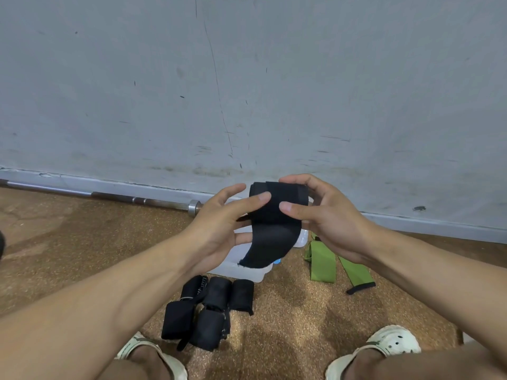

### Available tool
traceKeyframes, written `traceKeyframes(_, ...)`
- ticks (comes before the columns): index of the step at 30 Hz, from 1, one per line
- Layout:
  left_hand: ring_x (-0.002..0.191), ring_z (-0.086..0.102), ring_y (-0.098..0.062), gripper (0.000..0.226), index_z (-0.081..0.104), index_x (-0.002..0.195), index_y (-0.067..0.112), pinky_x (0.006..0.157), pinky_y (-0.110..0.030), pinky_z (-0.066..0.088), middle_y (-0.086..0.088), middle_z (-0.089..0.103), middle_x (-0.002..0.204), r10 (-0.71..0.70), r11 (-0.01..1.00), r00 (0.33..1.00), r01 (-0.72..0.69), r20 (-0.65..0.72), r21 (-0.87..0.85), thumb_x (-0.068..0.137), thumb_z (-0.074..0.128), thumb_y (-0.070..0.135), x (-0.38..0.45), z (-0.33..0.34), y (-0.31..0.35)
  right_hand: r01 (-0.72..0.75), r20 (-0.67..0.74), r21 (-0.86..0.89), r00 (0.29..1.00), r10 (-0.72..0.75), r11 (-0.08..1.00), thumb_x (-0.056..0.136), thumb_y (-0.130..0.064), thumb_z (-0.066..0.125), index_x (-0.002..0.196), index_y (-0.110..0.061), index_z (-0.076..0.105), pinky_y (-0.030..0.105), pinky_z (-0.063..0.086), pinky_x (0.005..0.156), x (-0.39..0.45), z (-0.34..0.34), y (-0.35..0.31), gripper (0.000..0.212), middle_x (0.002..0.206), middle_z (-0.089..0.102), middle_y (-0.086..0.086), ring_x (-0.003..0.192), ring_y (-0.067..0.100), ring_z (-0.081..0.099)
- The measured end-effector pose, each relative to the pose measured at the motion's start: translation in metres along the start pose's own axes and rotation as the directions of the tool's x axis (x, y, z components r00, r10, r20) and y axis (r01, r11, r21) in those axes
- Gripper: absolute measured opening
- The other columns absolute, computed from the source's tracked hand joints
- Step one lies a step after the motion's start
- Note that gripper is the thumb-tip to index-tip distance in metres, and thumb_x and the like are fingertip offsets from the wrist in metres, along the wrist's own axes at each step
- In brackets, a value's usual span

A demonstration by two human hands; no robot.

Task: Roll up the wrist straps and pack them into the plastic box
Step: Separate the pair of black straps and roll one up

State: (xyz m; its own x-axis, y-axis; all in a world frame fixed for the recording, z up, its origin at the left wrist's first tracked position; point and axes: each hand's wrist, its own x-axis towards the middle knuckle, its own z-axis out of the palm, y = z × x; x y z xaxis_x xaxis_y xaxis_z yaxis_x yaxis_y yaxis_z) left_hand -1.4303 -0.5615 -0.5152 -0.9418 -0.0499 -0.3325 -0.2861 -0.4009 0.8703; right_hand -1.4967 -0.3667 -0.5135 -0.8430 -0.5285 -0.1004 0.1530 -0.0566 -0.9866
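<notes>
A black wrist strap (270, 229) is held in the air between both hands, partly rolled at its top, with a loose tail hanging down. My left hand (216, 226) pinches its left side with the thumb on the front. My right hand (321, 215) grips the rolled top from the right, thumb pressing the front. Below the strap sits the clear plastic box (241, 268), mostly hidden by the strap and my hands. Several rolled black straps (208, 308) lie on the floor in front of the box.
Green straps (326, 261) lie unrolled on the cork-coloured floor to the right of the box. A steel barbell (131, 200) lies along the grey wall at the left. My two feet in pale clogs (384, 349) show at the bottom edge.
</notes>
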Motion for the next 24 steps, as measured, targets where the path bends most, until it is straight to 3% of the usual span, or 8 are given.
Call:
traceKeyframes(3,0.101,0.075,-0.021,0.076,0.049,0.142,0.02,0.075,-0.036,0.063,-0.009,0.078,0.11,0.007,1.0,1.0,-0.007,-0.012,-0.001,0.074,0.083,0.015,0.0009,-0.0008,0.0015,-0.008,0.027,-0.042,1.0,0.009,0.999,0.087,0.0,0.073,0.124,-0.015,0.064,0.034,0.06,0.088,-0.0016,0.0014,-0.0006,0.041,0.104,0.076,-0.004,0.1,0.022,0.074)
traceKeyframes(5,0.101,0.075,-0.02,0.076,0.046,0.143,0.021,0.075,-0.034,0.063,-0.006,0.077,0.112,0.023,1.0,1.0,-0.023,0.007,0.011,0.076,0.081,0.008,0.0012,-0.0023,0.0024,-0.021,0.024,-0.034,0.999,0.022,0.999,0.086,-0.006,0.075,0.124,-0.015,0.066,0.038,0.059,0.094,-0.0008,0.0016,-0.0005,0.04,0.111,0.075,0.001,0.105,0.024,0.073)
traceKeyframes(9,0.108,0.073,-0.025,0.095,0.046,0.145,0.025,0.084,-0.04,0.061,-0.004,0.072,0.126,0.085,0.994,0.996,-0.087,0.027,0.067,0.06,0.084,0.005,0.0028,-0.0031,0.0042,-0.071,0.013,0.014,0.997,0.071,0.997,0.081,-0.026,0.076,0.125,-0.018,0.068,0.044,0.057,0.101,0.0014,0.0007,0.0002,0.045,0.129,0.069,0.01,0.116,0.026,0.069)
traceKeyframes(12,0.108,0.073,-0.027,0.1,0.047,0.145,0.027,0.087,-0.042,0.06,-0.003,0.069,0.129,0.117,0.988,0.993,-0.12,0.027,0.098,0.056,0.085,0.001,0.0034,-0.0037,0.004,-0.128,0.042,0.055,0.991,0.126,0.99,0.083,-0.03,0.073,0.129,-0.019,0.066,0.045,0.059,0.097,0.0021,0.0001,0.0007,0.048,0.128,0.07,0.006,0.114,0.026,0.069)
traceKeyframes(16,0.108,0.073,-0.026,0.094,0.047,0.145,0.028,0.086,-0.042,0.061,-0.001,0.068,0.13,0.117,0.986,0.993,-0.119,0.025,0.117,0.067,0.083,-0.009,0.0046,-0.0038,0.0016,-0.146,0.056,0.066,0.988,0.143,0.987,0.083,-0.027,0.072,0.131,-0.018,0.064,0.04,0.061,0.085,0.0022,-0.0017,0.001,0.049,0.13,0.068,0.006,0.109,0.023,0.07)
traceKeyframes(21,0.111,0.072,-0.02,0.093,0.047,0.145,0.024,0.08,-0.044,0.062,-0.004,0.074,0.122,0.028,0.999,0.999,-0.029,0.024,0.035,0.061,0.087,0.013,0.0019,-0.003,0.0039,-0.094,0.039,0.079,0.995,0.091,0.992,0.078,-0.017,0.076,0.13,-0.019,0.064,0.038,0.062,0.085,0.0008,-0.0014,0.0003,0.054,0.125,0.07,-0.005,0.113,0.021,0.071)
traceKeyframes(24,0.11,0.072,-0.022,0.091,0.047,0.144,0.021,0.082,-0.044,0.062,-0.006,0.074,0.122,0.016,1.0,0.999,-0.016,0.032,0.016,0.062,0.085,0.01,0.0018,-0.0031,0.004,-0.052,0.029,0.045,0.998,0.051,0.998,0.075,-0.015,0.078,0.131,-0.02,0.063,0.037,0.061,0.087,0.0005,-0.0009,-0.0002,0.058,0.129,0.068,-0.002,0.112,0.019,0.072)
